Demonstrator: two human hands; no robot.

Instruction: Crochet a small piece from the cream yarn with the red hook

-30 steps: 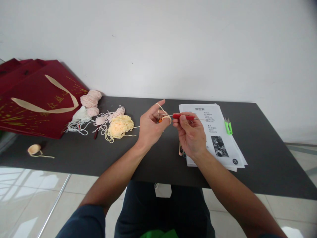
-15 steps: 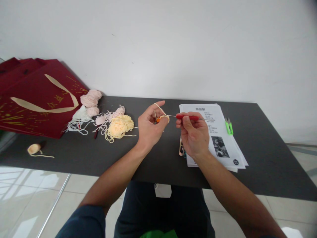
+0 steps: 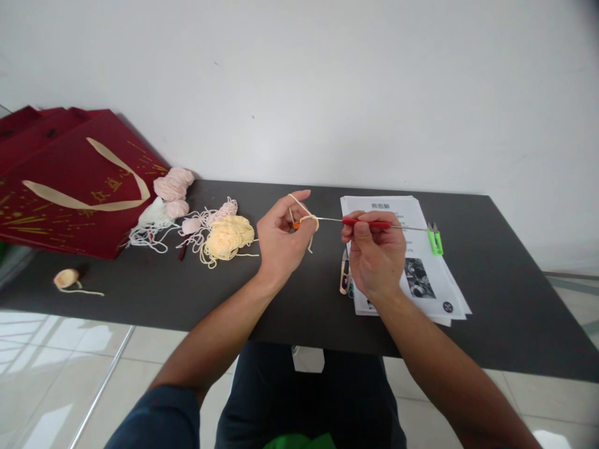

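Observation:
My left hand (image 3: 284, 234) pinches a small piece of cream crochet work (image 3: 309, 219), with an orange stitch marker (image 3: 296, 226) beside the thumb. A strand of yarn runs over the raised index finger, and a short tail hangs below. My right hand (image 3: 377, 252) grips the red handle of a crochet hook (image 3: 369, 223). The hook's metal shaft points left and its tip meets the crochet work. To the left of my left hand lies a pale yellow yarn ball (image 3: 229, 237).
Printed sheets (image 3: 435, 293) lie under my right hand, with green thread snips (image 3: 435, 240) on their edge and pink-handled snips (image 3: 344, 277) nearby. Pink yarn (image 3: 174, 184), white yarn (image 3: 152, 218) and dark red bags (image 3: 70, 181) stand left. A small cream crocheted cup (image 3: 66, 278) sits farther left.
My right hand has moved a little to the right with the crochet hook, so more of the shaft shows between the hands. My left hand has shifted slightly left.

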